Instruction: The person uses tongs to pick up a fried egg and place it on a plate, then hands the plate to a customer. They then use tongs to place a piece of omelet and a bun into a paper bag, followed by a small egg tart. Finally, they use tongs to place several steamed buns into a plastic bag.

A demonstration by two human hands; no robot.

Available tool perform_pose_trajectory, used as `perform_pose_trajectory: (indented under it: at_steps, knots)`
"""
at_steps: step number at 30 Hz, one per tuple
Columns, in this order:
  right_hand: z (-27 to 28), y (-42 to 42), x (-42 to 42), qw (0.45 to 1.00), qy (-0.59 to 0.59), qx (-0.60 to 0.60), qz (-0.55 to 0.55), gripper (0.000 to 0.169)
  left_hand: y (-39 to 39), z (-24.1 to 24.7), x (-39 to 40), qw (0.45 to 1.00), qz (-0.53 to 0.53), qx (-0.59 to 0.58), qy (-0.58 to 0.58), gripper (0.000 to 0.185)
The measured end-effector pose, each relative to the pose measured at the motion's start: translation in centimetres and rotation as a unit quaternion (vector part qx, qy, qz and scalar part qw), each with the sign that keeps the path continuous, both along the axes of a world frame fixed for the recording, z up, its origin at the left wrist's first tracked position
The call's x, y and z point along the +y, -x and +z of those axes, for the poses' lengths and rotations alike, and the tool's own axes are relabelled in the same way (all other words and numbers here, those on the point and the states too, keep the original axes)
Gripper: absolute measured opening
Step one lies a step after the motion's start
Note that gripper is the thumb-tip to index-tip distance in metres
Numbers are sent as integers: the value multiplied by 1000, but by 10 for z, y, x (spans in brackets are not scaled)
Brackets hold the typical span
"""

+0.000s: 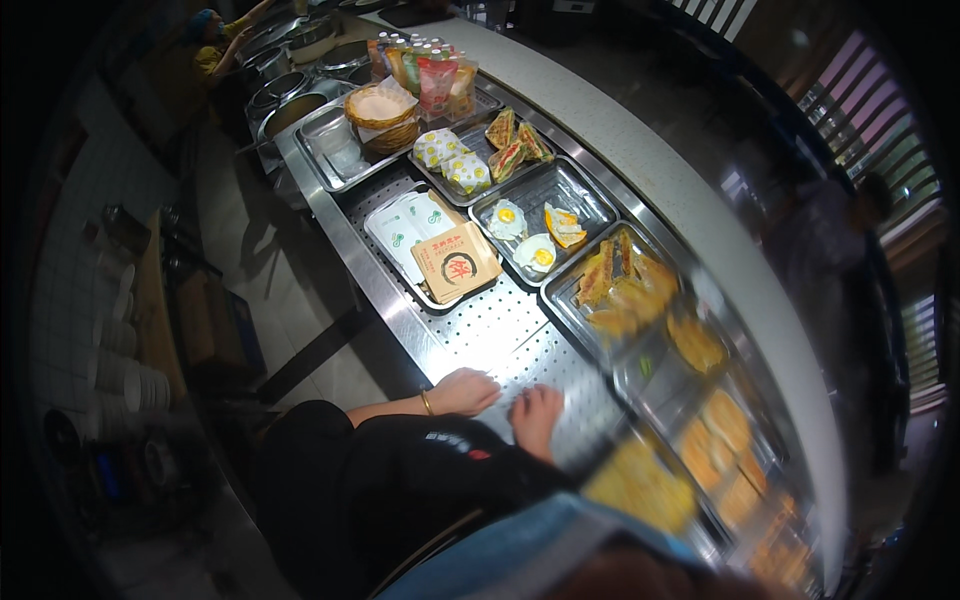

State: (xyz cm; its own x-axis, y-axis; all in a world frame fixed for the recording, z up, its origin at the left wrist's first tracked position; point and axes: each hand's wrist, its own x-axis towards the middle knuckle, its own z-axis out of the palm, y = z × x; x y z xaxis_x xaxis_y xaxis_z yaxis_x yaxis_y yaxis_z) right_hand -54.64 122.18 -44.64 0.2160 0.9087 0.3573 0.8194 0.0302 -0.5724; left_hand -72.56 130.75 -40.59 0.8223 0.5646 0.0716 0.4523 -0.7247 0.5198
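My left hand (466, 391), with a gold bangle at the wrist, rests on the perforated steel counter (499, 326) with its fingers curled. Beside it, a little to the right, my right hand (537, 412) also touches the steel, blurred. Neither shows an object in it, though the finger undersides are hidden. Above them, printed brown paper bags (457, 262) lie on a tray of white printed paper bags (409, 225). To the right are a tray with fried eggs (535, 253) and a tray of browned flatbread pieces (637, 289). Yellow food (641, 484) sits in a tray at lower right.
Sandwiches (517, 146), wrapped items (454, 161), wicker baskets (382, 112) and drink pouches (435, 79) stand farther up. More flatbreads (720, 442) fill trays at right, along a pale stone ledge (645, 150). A person (217, 45) is at upper left.
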Motion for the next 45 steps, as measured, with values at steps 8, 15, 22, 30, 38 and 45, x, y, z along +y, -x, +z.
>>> perform_pose_trajectory:
  at_steps: [8,15,22,30,38,45]
  knots:
    - [7,3,0,1000,1,5,-7,15,-2,-1,0,1000,1,-25,-9,26]
    - [9,1,-2,998,46,16,-38,13,-12,6,-3,998,22,-51,-19,16]
    - [13,-2,-11,994,63,22,-81,16,-18,-3,-5,999,2,-19,-49,15]
    - [12,0,-11,993,60,-19,-96,12,-16,-1,-8,999,0,-5,-47,18]
    - [6,1,-9,991,94,-4,-98,9,-18,3,-7,998,-5,49,-43,20]
    - [10,0,-7,994,59,-29,-87,4,-10,-9,1,997,-42,-56,-24,17]
